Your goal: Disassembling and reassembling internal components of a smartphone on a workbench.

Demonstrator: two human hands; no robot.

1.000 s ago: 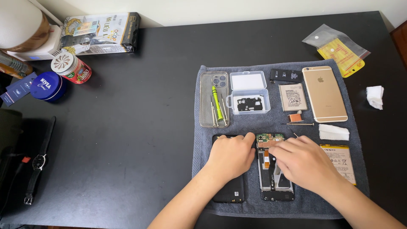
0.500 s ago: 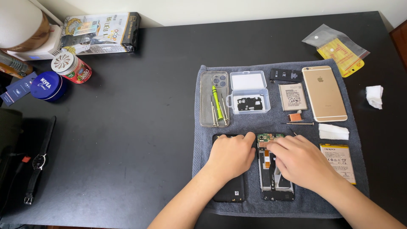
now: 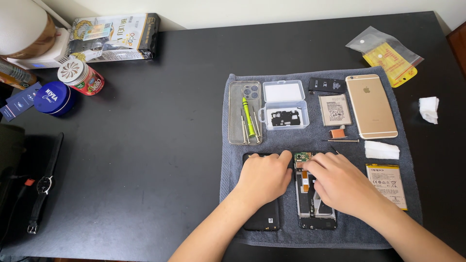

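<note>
An opened phone frame (image 3: pixel 310 213) with a green circuit board at its top lies on a grey towel (image 3: pixel 233 160). My right hand (image 3: pixel 340 184) rests over it, fingertips pinched at the top near the board; whether they grip a part is hidden. To its left lies a black back cover (image 3: pixel 264 221). My left hand (image 3: pixel 264 177) lies flat on the cover's upper half, its fingertips at the edge of the opened phone.
On the towel: a clear phone case (image 3: pixel 244 112) holding a green screwdriver, a clear plastic box (image 3: pixel 285 111), two batteries (image 3: pixel 335 109), a gold phone (image 3: pixel 371 106), a thin tool (image 3: pixel 340 140), white tissue (image 3: pixel 381 150). Tins, a box and a wristwatch (image 3: pixel 43 184) lie at the left.
My right hand's fingers have shifted slightly at the top of the opened phone. My left hand stays on the black cover.
</note>
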